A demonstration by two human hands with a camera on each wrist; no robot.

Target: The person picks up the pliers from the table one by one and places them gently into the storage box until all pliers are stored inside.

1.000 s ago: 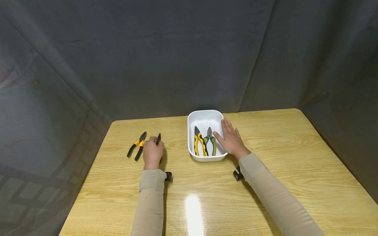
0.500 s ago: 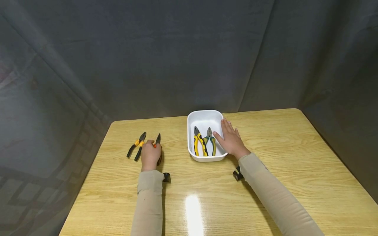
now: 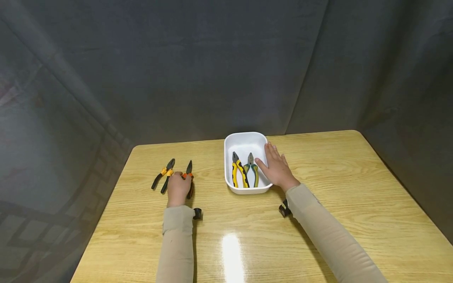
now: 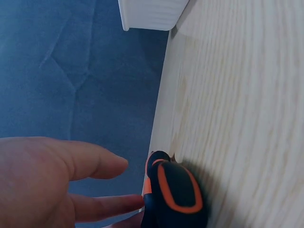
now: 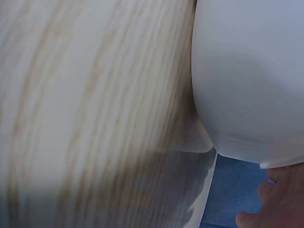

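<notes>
Long-nose pliers (image 3: 189, 168) with orange and black handles lie on the table, nose pointing away. Beside them is my left hand (image 3: 177, 189), just left of the handles. In the left wrist view, thumb and fingers (image 4: 107, 204) stand apart, one fingertip at or touching the pliers' handle. My right hand (image 3: 277, 169) lies with straight fingers on the right rim of a white plastic tray (image 3: 247, 191). Inside that tray are pliers with yellow-black handles (image 3: 235, 173) and pliers with green-yellow handles (image 3: 256, 175). The right wrist view shows some fingers (image 5: 275, 199) by the tray wall.
Another pair of pliers (image 3: 164, 174) with orange-yellow and black handles lies left of my left hand, close to it. The wooden table (image 3: 336, 177) ends at the back against a dark grey cloth (image 3: 198, 78).
My left hand has drawn back and slid left, loosening from the orange-black pliers, which have come down flat and show more of their handles. The right hand and tray stay put.
</notes>
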